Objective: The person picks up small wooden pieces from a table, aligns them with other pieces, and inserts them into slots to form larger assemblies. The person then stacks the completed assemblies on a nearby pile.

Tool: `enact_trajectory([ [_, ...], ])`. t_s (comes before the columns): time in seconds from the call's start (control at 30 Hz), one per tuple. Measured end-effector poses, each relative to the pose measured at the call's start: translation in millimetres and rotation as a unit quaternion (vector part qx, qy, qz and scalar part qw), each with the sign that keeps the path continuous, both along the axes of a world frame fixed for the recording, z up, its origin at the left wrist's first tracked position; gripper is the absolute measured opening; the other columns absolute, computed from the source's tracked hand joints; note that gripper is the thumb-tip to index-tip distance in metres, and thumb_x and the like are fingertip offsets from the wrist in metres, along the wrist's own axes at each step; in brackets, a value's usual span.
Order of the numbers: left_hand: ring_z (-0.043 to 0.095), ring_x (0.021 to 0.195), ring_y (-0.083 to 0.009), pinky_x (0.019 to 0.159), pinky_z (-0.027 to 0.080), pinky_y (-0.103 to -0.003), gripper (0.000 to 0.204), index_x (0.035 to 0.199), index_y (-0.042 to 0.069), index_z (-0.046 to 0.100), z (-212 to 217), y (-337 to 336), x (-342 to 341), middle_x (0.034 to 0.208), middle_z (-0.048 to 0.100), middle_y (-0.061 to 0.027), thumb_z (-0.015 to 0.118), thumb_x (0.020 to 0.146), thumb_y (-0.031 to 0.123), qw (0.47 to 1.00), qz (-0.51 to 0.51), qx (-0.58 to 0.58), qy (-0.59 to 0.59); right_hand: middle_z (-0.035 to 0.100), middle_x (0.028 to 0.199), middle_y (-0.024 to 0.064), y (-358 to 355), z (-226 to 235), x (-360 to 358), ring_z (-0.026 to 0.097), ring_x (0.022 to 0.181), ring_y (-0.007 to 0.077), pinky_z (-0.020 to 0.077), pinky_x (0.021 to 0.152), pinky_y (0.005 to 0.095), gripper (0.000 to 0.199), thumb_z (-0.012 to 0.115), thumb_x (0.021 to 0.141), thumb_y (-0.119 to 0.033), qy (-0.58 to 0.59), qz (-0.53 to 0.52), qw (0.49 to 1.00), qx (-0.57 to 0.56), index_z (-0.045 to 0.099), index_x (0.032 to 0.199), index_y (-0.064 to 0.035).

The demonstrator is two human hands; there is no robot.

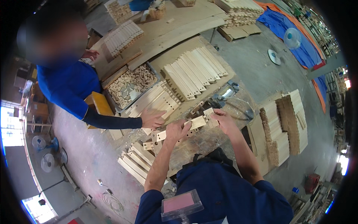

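Hands met over a cluttered workbench (220,140): our left hand (178,130) and right hand (223,120) were both clamped on a pale, flat wooden slat (194,123), its underside hidden by our fingers. Beside us, a co-worker's hand (152,118) (sleeve dark blue) rested on stacked notched slats (158,99). Short, round dowels (130,85) filled a metal tray (118,109).

A pale notched wooden slat (194,124) is gripped by the left hand (177,130) and the right hand (223,120). A tray of short wooden dowels (131,86) is seen beyond, near a co-worker's hand (152,118).
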State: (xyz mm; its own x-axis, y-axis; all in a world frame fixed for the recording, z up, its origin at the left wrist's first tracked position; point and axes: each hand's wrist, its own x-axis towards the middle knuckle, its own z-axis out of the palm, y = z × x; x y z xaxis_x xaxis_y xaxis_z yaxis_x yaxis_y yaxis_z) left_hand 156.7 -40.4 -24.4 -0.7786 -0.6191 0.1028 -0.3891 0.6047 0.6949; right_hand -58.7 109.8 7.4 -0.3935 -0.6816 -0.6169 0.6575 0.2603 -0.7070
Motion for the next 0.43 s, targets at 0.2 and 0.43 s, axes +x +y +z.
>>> enact_trajectory([
  [0.2,0.061,0.056,-0.0351,0.053,0.047,-0.044,0.049,0.067,0.005,0.060,8.4,-7.5,18.2,0.059,0.059,-0.0142,0.059,0.093,0.047,0.999,0.028,-0.007,-0.019,0.070,0.106,0.0082,-24.4,-2.1,7.4,0.066,0.094,0.0147,0.0528,0.082,0.0298,0.035,0.072,0.088,-0.007,0.025,0.072,0.997,-0.014,0.065,0.121,0.0042],
  [0.43,0.061,0.058,-0.0359,0.055,0.046,-0.046,0.049,0.069,0.004,0.062,10.1,-8.9,26.5,0.060,0.059,-0.0154,0.060,0.092,0.046,0.996,0.081,0.035,-0.016,0.071,0.107,0.0082,-53.6,1.6,9.8,0.064,0.096,0.0145,0.0506,0.087,0.0290,0.039,0.074,0.088,-0.011,0.071,0.171,0.983,0.014,0.065,0.124,0.0021],
])
